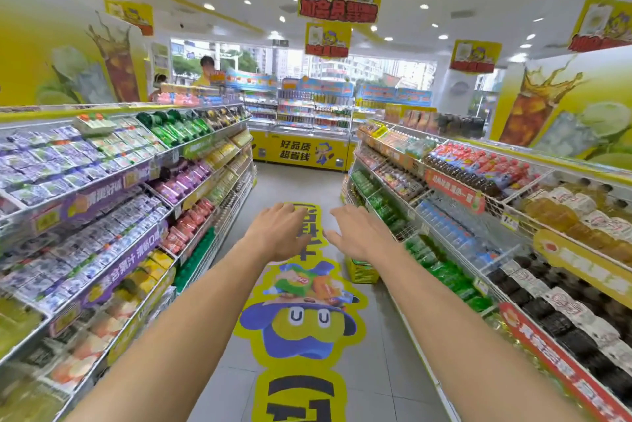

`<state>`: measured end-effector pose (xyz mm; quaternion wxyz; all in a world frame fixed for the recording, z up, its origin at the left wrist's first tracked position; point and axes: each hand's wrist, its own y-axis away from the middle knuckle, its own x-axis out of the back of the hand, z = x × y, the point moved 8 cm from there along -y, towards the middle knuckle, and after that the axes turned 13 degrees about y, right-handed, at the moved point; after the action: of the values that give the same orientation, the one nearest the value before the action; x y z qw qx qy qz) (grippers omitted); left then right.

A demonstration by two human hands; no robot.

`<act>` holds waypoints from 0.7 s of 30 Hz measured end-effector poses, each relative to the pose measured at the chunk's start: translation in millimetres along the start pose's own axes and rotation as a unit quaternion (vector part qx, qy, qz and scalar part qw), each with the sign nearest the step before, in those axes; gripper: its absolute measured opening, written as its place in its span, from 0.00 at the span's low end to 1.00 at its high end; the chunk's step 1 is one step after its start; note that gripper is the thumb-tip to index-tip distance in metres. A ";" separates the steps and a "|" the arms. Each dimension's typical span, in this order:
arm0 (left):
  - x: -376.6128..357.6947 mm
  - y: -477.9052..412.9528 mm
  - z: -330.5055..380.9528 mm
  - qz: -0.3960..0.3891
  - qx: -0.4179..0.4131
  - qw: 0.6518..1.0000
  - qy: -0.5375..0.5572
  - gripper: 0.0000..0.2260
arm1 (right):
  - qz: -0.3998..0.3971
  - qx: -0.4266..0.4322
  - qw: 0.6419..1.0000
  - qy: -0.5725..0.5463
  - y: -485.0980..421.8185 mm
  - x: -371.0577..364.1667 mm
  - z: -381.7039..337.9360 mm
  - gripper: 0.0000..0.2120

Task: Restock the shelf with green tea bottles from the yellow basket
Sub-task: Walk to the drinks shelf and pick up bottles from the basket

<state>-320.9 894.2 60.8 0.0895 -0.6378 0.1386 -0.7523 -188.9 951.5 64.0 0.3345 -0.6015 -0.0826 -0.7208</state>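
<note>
Left hand: the left hand (278,231) is stretched out ahead of the person, palm down, fingers spread and loose, holding nothing.
Right hand: the right hand (359,233) hangs level with the left, a small gap between them, fingers splayed, also empty.
Yellow basket: the yellow basket (361,270) sits on the floor just below and beyond the right hand, tight against the foot of the right-hand shelf; the wrist hides part of it. Something green shows at its top, probably the bottles, though I cannot make them out singly.
Green tea bottles: none is in either hand. Whatever stock is left lies in the basket, under the right wrist.
Right-hand shelf: the right-hand shelf (444,250) runs along the outer side of the right arm. Its lower tiers carry green bottles (444,271) just right of the basket; which row is the green tea I cannot say for sure.
Gaps on the shelf: too blurred to tell how full the green rows are.
Floor sticker: a big yellow and blue floor sticker (301,322) lies beneath and between the two forearms.
Progress: to my eye, the restocking looks barely begun or between bottles. Neither hand touches the basket or the shelf.
Left to do: reach down to the basket, take a bottle, set it in the green row.
</note>
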 end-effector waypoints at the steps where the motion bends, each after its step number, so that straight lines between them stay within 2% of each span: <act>1: -8.2 -21.1 -14.5 0.001 0.003 1.000 0.003 0.25 | 0.000 0.002 1.000 -0.003 -24.8 -12.7 0.4 0.27; 7: -59.5 -149.5 -96.7 -0.019 0.021 0.999 -0.017 0.27 | -0.008 0.007 1.000 -0.019 -178.6 -86.7 20.0 0.27; 13: -76.3 -288.2 -170.1 -0.007 0.029 0.999 -0.028 0.25 | 0.005 0.000 1.000 -0.011 -338.6 -121.8 57.1 0.27; 21: -124.0 -446.4 -267.3 -0.010 0.029 0.998 -0.051 0.25 | -0.009 0.011 1.000 -0.016 -508.4 -195.9 66.0 0.27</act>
<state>-544.0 1380.2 49.3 0.1070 -0.6736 0.1055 -0.7236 -420.6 1448.7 44.7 0.3335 -0.6088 -0.1012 -0.7127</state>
